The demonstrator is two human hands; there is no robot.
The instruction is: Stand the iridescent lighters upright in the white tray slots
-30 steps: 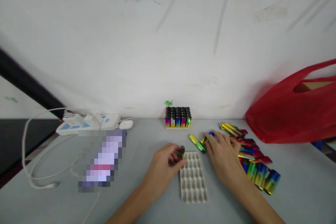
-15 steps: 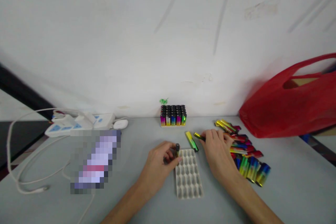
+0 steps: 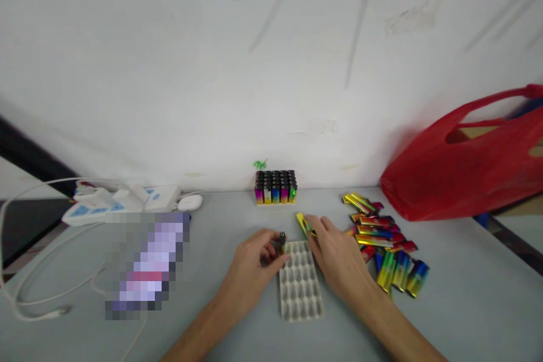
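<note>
My left hand (image 3: 259, 260) is closed around a lighter (image 3: 282, 240), held upright with its dark top showing, at the upper left corner of a pale tray (image 3: 301, 281). Rows of hollow slots cover the tray. Beyond the tray's far right corner, my right hand (image 3: 337, 251) is closed on a lighter whose body is mostly hidden by the fingers. A yellow-green lighter (image 3: 301, 223) lies right by those fingertips, partly covered by them.
A block of upright lighters (image 3: 275, 188) stands by the wall. Loose shiny lighters (image 3: 377, 235) lie heaped at right, below a red bag (image 3: 458, 164). At left are a power strip (image 3: 156, 198), white cables and a blurred phone-like object (image 3: 153, 263).
My right hand has moved left from the heap's edge, with a lighter, to the yellow-green lighter. My left hand keeps its hold at the tray corner. The view has shifted slightly.
</note>
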